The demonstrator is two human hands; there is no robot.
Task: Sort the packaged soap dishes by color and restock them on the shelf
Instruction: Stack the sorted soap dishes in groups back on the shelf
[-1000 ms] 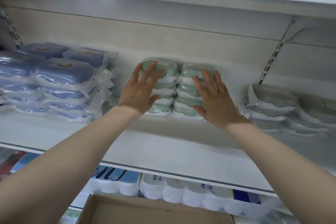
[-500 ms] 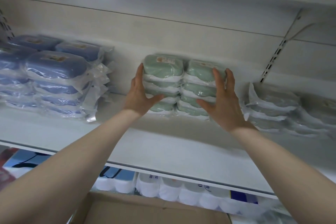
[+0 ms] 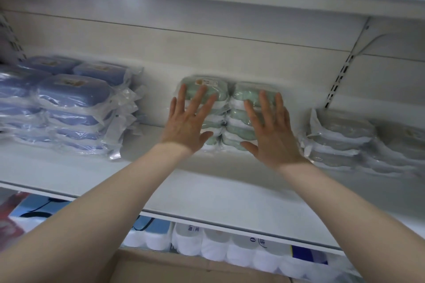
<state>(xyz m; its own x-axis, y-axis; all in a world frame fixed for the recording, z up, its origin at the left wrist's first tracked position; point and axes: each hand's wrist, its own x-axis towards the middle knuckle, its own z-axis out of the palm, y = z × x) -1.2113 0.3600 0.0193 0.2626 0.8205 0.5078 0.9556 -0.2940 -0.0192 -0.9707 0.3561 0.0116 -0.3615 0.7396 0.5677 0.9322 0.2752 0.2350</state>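
At mid-shelf (image 3: 207,181) | green soap dishes (image 3: 239,122) stacked in two columns, directly ahead of both palms | left hand (image 3: 186,126) and right hand (image 3: 273,138) equally near | fingers (image 3: 200,99) spread flat, nothing gripped | push toward back wall judged next

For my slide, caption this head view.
Left hand and right hand, fingers straight, against green soap dishes on shelf.

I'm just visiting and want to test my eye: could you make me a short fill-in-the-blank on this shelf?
1. Both hands, the left hand and the right hand, lie flat with fingers spread against the ____ soap dishes.
2. The blue soap dishes sit to the ____ of those.
3. The soap dishes stacked at the far right are ____.

Missing words: green; left; grey
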